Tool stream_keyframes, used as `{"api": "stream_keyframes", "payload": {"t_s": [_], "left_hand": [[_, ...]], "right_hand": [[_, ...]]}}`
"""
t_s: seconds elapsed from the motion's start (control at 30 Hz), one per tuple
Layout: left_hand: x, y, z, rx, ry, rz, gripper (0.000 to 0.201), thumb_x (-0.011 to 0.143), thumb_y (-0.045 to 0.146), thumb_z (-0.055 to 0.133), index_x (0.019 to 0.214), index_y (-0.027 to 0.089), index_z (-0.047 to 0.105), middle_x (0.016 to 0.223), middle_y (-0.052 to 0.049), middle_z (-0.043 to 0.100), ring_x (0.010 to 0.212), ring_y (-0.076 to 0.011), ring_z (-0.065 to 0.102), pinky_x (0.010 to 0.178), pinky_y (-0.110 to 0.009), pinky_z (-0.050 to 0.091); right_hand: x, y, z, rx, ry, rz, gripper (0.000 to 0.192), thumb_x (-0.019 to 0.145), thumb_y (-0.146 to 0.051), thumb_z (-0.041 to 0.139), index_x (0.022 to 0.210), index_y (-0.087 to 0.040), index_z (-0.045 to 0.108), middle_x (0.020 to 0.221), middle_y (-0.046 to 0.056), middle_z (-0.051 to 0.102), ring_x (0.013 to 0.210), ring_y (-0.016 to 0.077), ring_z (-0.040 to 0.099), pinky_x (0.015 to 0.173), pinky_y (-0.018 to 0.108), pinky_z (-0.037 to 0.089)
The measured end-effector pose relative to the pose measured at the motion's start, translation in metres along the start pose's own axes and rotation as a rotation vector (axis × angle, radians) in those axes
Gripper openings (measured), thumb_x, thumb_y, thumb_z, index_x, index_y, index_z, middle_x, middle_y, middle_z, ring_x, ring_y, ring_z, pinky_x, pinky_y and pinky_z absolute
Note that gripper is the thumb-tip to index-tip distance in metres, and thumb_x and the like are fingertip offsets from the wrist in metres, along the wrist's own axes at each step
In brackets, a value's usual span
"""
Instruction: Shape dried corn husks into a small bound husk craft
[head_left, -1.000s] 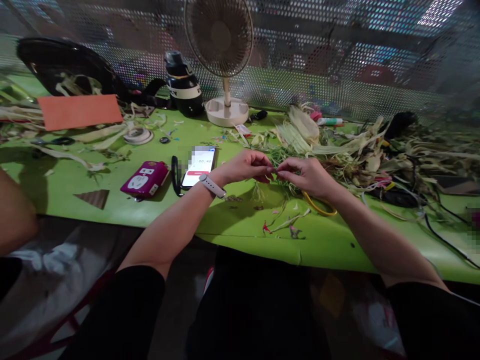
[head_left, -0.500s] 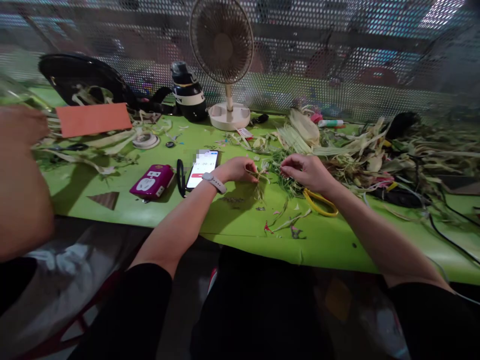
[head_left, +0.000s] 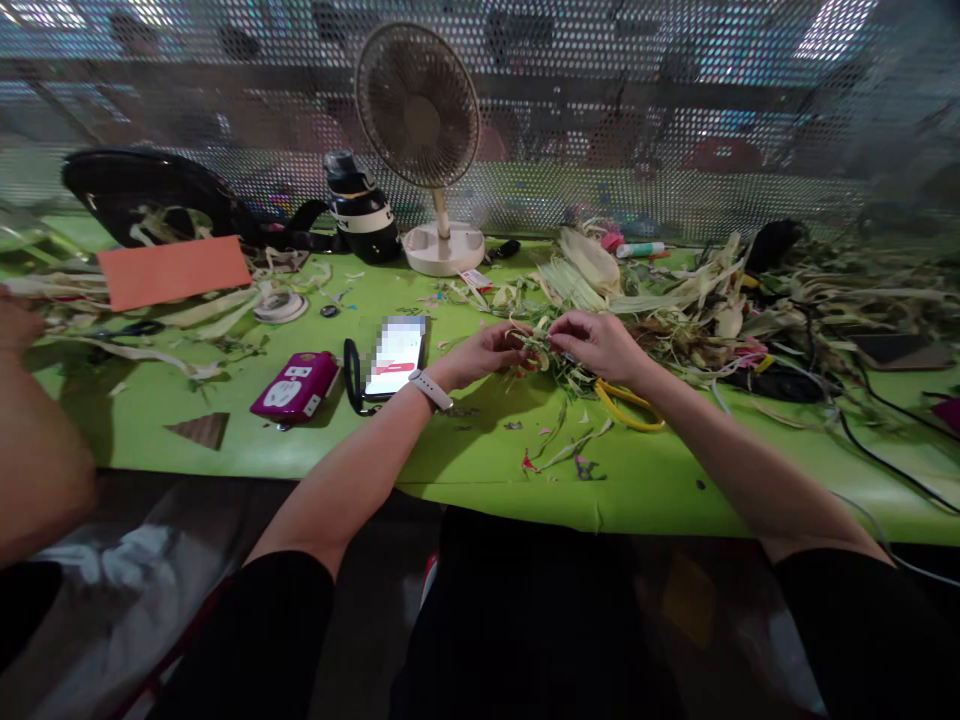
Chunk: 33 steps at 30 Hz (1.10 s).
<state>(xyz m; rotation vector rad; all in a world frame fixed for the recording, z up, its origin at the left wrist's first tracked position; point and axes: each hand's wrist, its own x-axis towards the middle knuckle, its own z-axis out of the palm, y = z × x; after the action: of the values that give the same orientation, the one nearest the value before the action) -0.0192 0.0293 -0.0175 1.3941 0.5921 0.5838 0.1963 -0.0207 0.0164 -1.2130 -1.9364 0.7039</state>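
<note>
A small bundle of pale and green plant strips, like dried husk, is pinched in my left hand just above the table. My right hand meets the bundle's right side with thumb and fingertips pressed together; what lies between them is hidden. Loose green shreds lie beneath and beside my right hand. Close to my right wrist, a yellow loop-shaped handle rests on the green tabletop.
Left of my left wrist are a phone and a purple case. A fan and black bottle stand behind. Husks and cables spread to the right. Another person's arm is at far left, near an orange card.
My right hand has moved left to the bundle, closing the gap between my hands. My left hand has turned, raising the bundle slightly. The other person's arm has shifted left and down in view.
</note>
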Motion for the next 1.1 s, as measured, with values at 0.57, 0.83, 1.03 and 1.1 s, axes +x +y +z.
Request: {"api": "stream_keyframes", "payload": {"t_s": [0.57, 0.83, 1.03, 1.1], "left_hand": [[-0.005, 0.001, 0.025, -0.026, 0.148, 0.176, 0.039, 0.058, 0.032, 0.089, 0.087, 0.014, 0.07, 0.087, -0.002, 0.071, 0.079, -0.0119, 0.066, 0.074, -0.027, 0.054], [-0.005, -0.002, 0.024, -0.001, 0.226, 0.202, 0.042, 0.065, 0.039, 0.086, 0.093, 0.015, 0.065, 0.082, -0.002, 0.071, 0.073, -0.011, 0.067, 0.072, -0.026, 0.056], [-0.005, 0.0, 0.026, -0.113, 0.211, 0.168, 0.048, 0.062, 0.04, 0.087, 0.097, 0.017, 0.064, 0.091, -0.003, 0.074, 0.082, -0.0138, 0.071, 0.074, -0.028, 0.059], [-0.006, 0.0, 0.028, -0.14, 0.223, 0.174, 0.05, 0.059, 0.041, 0.089, 0.095, 0.017, 0.065, 0.092, -0.003, 0.075, 0.083, -0.0142, 0.071, 0.073, -0.028, 0.06]], "right_hand": [[-0.001, -0.007, 0.002, -0.044, 0.02, -0.048, 0.02, 0.084, -0.033, 0.06, 0.084, -0.014, 0.068, 0.077, 0.005, 0.068, 0.071, 0.0146, 0.056, 0.069, 0.029, 0.043], [-0.002, -0.014, -0.003, -0.105, 0.067, -0.093, 0.016, 0.086, -0.029, 0.059, 0.084, -0.016, 0.068, 0.079, 0.005, 0.068, 0.072, 0.0152, 0.057, 0.071, 0.029, 0.044], [-0.005, -0.02, -0.011, -0.159, 0.04, -0.141, 0.017, 0.088, -0.031, 0.06, 0.084, -0.017, 0.068, 0.079, 0.005, 0.07, 0.073, 0.0168, 0.059, 0.072, 0.031, 0.044], [-0.005, -0.021, -0.013, -0.167, 0.015, -0.145, 0.017, 0.088, -0.031, 0.06, 0.085, -0.017, 0.069, 0.081, 0.005, 0.071, 0.073, 0.017, 0.06, 0.072, 0.031, 0.044]]}}
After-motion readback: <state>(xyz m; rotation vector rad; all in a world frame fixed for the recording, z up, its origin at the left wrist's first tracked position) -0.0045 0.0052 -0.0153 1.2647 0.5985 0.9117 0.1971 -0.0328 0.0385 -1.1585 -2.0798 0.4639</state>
